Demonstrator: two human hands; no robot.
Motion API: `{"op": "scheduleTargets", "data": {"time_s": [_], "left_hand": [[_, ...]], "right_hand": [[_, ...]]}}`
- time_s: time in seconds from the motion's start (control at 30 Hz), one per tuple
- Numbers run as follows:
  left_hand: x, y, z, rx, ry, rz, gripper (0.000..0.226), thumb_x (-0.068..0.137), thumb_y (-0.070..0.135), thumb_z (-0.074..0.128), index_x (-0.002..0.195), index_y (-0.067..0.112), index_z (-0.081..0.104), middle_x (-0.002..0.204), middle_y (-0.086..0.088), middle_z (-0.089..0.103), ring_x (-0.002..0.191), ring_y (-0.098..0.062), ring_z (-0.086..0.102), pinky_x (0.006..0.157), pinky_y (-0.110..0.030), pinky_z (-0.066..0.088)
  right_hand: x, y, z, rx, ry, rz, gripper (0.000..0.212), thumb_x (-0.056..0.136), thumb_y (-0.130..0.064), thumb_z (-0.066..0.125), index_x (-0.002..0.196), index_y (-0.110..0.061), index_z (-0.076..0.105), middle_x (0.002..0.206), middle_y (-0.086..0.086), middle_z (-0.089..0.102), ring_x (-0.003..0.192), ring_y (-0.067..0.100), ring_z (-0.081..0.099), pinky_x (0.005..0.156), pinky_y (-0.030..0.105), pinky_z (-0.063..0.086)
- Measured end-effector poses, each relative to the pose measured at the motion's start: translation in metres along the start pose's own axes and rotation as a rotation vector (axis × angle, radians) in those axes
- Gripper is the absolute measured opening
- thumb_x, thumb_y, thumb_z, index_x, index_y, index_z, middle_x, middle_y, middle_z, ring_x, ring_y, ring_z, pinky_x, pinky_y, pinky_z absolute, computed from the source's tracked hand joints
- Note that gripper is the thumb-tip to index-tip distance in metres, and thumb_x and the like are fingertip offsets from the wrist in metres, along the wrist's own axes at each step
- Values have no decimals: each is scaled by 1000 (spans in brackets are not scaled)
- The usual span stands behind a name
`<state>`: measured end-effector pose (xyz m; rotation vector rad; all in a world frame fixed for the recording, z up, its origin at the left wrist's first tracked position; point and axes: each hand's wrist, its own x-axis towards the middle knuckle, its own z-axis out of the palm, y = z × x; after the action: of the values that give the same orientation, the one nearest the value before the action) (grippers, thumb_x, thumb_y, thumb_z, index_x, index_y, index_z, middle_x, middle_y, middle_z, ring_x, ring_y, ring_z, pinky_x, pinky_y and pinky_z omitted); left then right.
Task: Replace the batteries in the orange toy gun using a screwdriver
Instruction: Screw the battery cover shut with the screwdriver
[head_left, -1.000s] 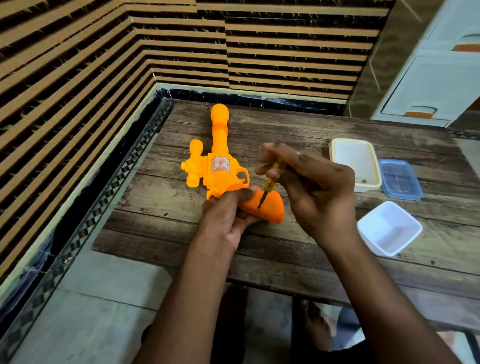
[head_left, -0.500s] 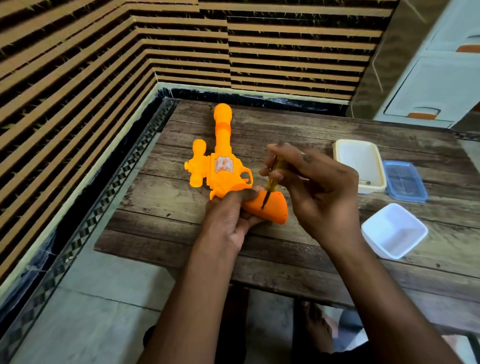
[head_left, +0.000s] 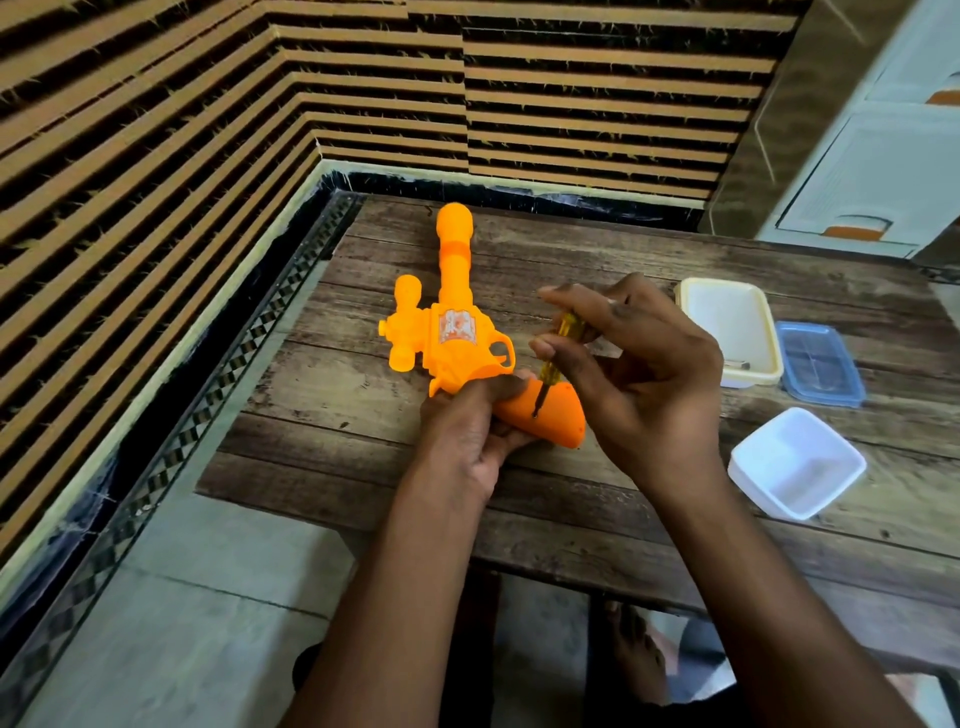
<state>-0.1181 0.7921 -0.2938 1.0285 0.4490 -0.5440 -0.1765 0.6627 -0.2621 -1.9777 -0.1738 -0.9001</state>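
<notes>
Orange toy gun (head_left: 457, 338) lies flat on the wooden table (head_left: 597, 499), its grip clasped by the curled left hand (head_left: 467, 431), while the right hand (head_left: 639, 374) pinches a yellow-handled screwdriver (head_left: 558, 351) between thumb and fingertips, tip on the grip.

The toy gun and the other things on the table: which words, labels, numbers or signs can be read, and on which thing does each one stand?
No text can be read in this picture.
Sticker on the body of the orange toy gun: an orange and white print, too blurred to read.
Screwdriver, cream box, blue lid, white tub: no print visible.
</notes>
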Motion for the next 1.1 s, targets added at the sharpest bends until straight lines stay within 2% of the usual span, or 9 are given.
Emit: {"op": "scheduleTargets", "data": {"time_s": [0.13, 0.23, 0.33, 0.53, 0.63, 0.83, 0.9, 1.03, 1.1], "left_hand": [[1, 0, -1, -3, -10, -8, 52, 82, -3, 74, 131, 10, 64, 126, -19, 69, 115, -39, 67, 67, -51, 64], [1, 0, 0, -9, -16, -7, 48, 83, -4, 74, 129, 8, 65, 118, -17, 72, 113, -36, 69, 70, -52, 64], [2, 1, 0, -10, -13, -10, 42, 85, -4, 73, 125, 7, 67, 107, -14, 75, 111, -36, 70, 68, -50, 64], [1, 1, 0, -2, 5, -23, 49, 82, -4, 74, 129, 7, 65, 122, -18, 71, 113, -36, 69, 64, -48, 64], [2, 0, -1, -7, -19, -16, 48, 83, -5, 73, 129, 7, 65, 119, -19, 73, 111, -35, 71, 65, -49, 64], [3, 1, 0, -7, -23, -23, 27, 85, -7, 73, 104, 11, 68, 79, -6, 78, 94, -28, 72, 67, -50, 63], [3, 2, 0, -5, -20, -24, 27, 85, -6, 73, 105, 11, 68, 89, -9, 76, 95, -28, 71, 67, -49, 62], [2, 2, -1, 3, -17, -21, 43, 84, -5, 73, 125, 8, 66, 116, -16, 72, 109, -34, 69, 70, -50, 63], [2, 2, -2, -3, -27, -16, 42, 84, -5, 71, 124, 6, 66, 112, -16, 74, 108, -34, 70, 70, -50, 63]], "right_hand": [[1, 0, 2, 0, 44, -5, 19, 94, -13, 80, 113, -8, 79, 86, 18, 55, 79, 24, 62, 55, 40, 55], [-2, 2, -2, 58, 9, -11, 18, 98, -5, 71, 115, -1, 77, 98, 16, 67, 91, 24, 70, 70, 41, 61], [-3, 2, -5, 175, -49, 31, 29, 96, 7, 63, 123, 2, 73, 112, 15, 75, 104, 28, 76, 83, 53, 62], [1, 2, 0, -17, -8, -9, 24, 91, -10, 82, 115, -5, 79, 88, 14, 61, 80, 22, 64, 60, 39, 55], [2, 1, -1, -43, 6, -46, 22, 95, -13, 79, 116, -6, 78, 86, 15, 57, 77, 21, 63, 65, 38, 55], [-1, 4, -8, 223, -71, 77, 29, 102, 3, 58, 127, 0, 72, 123, 11, 75, 118, 28, 72, 95, 57, 59], [-1, 4, -7, 227, -49, 110, 27, 100, 0, 64, 124, -8, 75, 117, 7, 77, 109, 28, 76, 88, 57, 61], [1, 4, -5, 38, -14, 54, 24, 93, -15, 80, 117, -10, 78, 91, 8, 64, 84, 12, 67, 62, 40, 58], [1, 3, -4, 20, -6, 13, 24, 95, -15, 78, 118, -7, 77, 94, 11, 62, 87, 13, 66, 66, 38, 58]]}}
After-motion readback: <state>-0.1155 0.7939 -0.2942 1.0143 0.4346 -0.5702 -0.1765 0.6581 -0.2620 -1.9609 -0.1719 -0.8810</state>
